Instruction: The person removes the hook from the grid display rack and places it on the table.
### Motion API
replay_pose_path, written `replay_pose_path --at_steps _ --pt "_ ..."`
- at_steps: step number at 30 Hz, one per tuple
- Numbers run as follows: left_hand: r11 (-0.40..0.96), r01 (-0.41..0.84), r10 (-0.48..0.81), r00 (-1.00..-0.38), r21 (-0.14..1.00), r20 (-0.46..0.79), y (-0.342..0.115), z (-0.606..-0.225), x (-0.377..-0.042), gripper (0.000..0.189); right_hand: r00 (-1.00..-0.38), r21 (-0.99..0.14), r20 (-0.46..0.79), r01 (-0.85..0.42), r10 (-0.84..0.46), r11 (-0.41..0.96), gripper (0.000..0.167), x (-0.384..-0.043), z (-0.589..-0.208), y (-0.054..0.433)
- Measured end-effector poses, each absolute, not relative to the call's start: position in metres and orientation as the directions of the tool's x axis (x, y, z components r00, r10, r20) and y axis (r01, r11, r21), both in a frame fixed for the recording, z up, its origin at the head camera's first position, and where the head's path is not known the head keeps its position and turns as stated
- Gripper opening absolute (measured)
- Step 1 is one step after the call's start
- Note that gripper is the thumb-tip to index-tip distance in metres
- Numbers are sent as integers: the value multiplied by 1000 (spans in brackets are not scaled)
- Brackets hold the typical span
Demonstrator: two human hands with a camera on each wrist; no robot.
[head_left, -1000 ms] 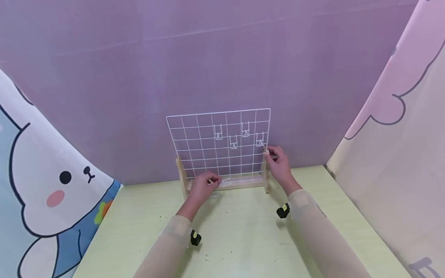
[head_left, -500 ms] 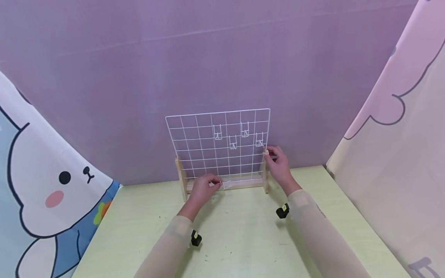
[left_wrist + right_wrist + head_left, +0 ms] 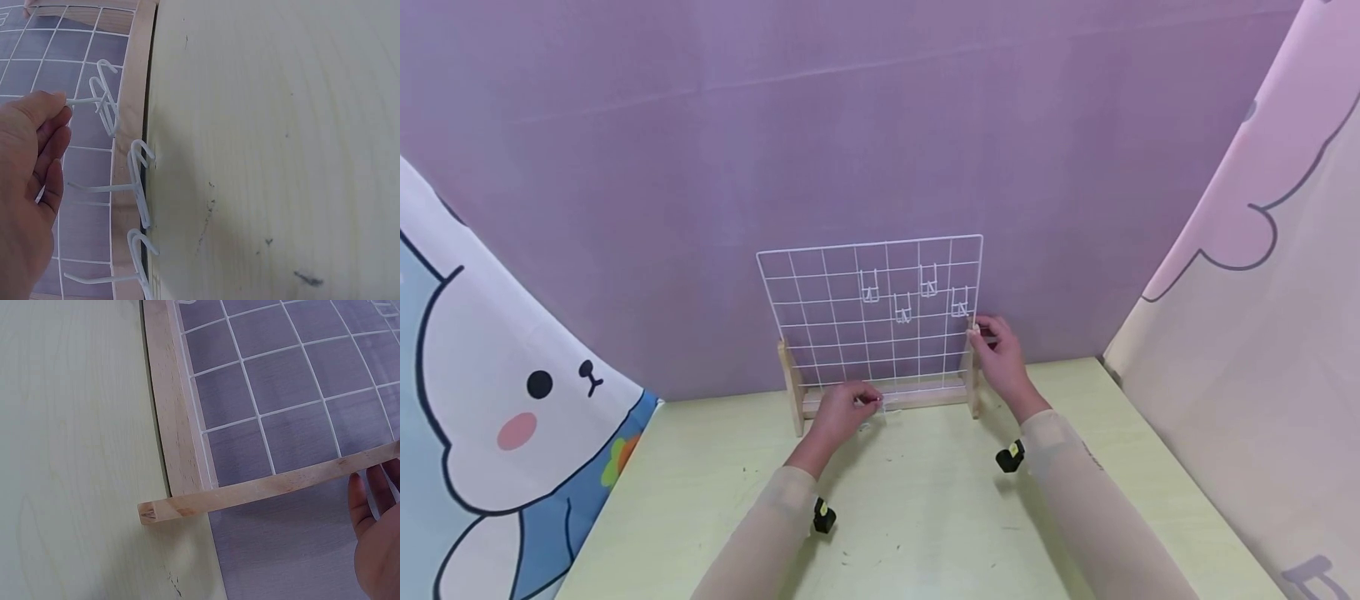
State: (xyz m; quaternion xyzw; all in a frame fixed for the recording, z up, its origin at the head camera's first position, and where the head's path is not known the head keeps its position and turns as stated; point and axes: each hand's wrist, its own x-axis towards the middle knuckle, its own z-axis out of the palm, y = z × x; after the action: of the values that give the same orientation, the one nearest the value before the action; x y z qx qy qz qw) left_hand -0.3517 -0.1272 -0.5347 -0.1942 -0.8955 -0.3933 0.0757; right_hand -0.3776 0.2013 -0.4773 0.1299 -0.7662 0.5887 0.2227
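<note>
In the head view, a white wire grid panel (image 3: 842, 312) stands upright in a wooden stand (image 3: 793, 387). Several white wire hooks (image 3: 928, 282) hang on its upper right part. My left hand (image 3: 842, 415) is low in front of the grid, and its thumb and fingers pinch the prong of a white wire hook (image 3: 107, 100). In the left wrist view, two more hooks (image 3: 139, 184) lie on the table beside the stand's bottom bar (image 3: 134, 81). My right hand (image 3: 1002, 360) grips the top of the stand's right post (image 3: 275, 484), seen along its length in the right wrist view.
The pale wooden table (image 3: 925, 508) extends in front of the stand. A purple cloth backdrop (image 3: 865, 125) rises close behind the grid. Printed panels stand at the left, with a rabbit figure (image 3: 512, 400), and at the right (image 3: 1262, 358).
My left hand has come down slightly and a little to the right, and the hook in its fingers has turned. The right hand stays on the post.
</note>
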Motion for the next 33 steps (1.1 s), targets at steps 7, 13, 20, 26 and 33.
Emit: replay_pose_path --at_steps 7,13,20,26,33 --pt "609 412 297 -911 678 287 -127 -540 -355 4 -864 -840 497 -458 75 291 31 -397 -497 208" --pt "608 410 298 -911 679 283 -128 -544 -357 4 -861 -839 503 -464 78 283 27 -398 -497 208" --pt "603 427 318 -903 674 287 -129 -547 -360 6 -859 -836 507 -468 76 288 27 -398 -498 208" --pt "614 421 326 -906 667 271 -128 -551 -362 4 -858 -834 508 -469 76 290 28 -399 -499 208" --pt "622 427 343 -902 656 261 -127 -550 -362 5 -855 -831 513 -473 76 293 28 -399 -498 208"
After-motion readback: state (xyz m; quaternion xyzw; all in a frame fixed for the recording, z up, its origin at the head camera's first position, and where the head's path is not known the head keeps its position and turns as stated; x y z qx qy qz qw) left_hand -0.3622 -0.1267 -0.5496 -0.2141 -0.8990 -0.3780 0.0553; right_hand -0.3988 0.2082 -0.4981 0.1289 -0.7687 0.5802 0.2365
